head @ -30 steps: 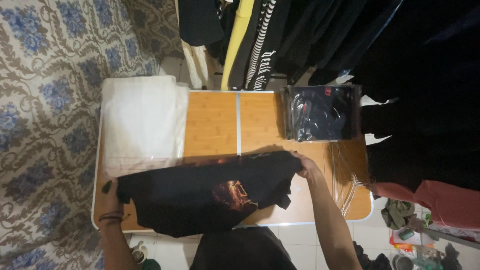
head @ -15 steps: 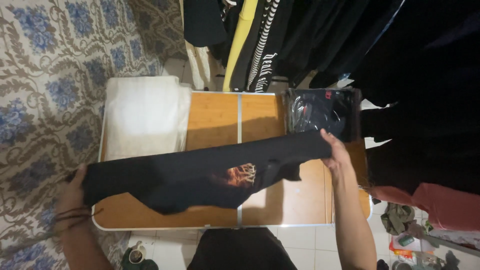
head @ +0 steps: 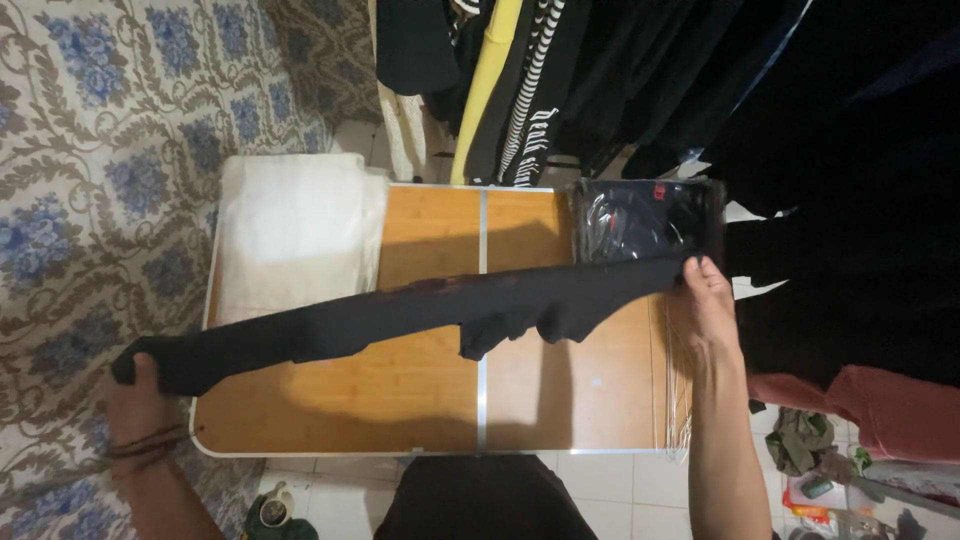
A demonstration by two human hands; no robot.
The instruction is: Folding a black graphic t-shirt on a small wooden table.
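Left edge of frame: patterned wall covering (head: 90, 150), blue flowers on cream.

Lower left: left hand (head: 140, 385) closed around one end of a black garment (head: 450, 305), a cord band at the wrist. The hand sits just off the counter's left edge.

Upper left of the counter (head: 420, 390): a folded white cloth (head: 295, 235) lying flat, overhanging the left rim a little. The counter is orange wood with a metal seam down its middle.

Centre: the garment is pulled into a long, narrow band running from lower left up to centre right, held above the counter, with a loose fold hanging at mid-span near the seam. Its shadow lies on the wood below.

Step in hand, by my reading: stretching the garment out between both hands, ahead of laying or folding it. A next move would call for lowering it evenly onto the bare wood, keeping the hanging fold from bunching.

Centre right: right hand (head: 705, 300) pinching the other end, fingers closed on the fabric.

Upper right of the counter: a dark garment in a clear bag (head: 645, 220), just beside the right hand.

Open room: the near half of the counter is bare. Hanging clothes (head: 560, 80) crowd the top edge; dark fabric closes in at right.
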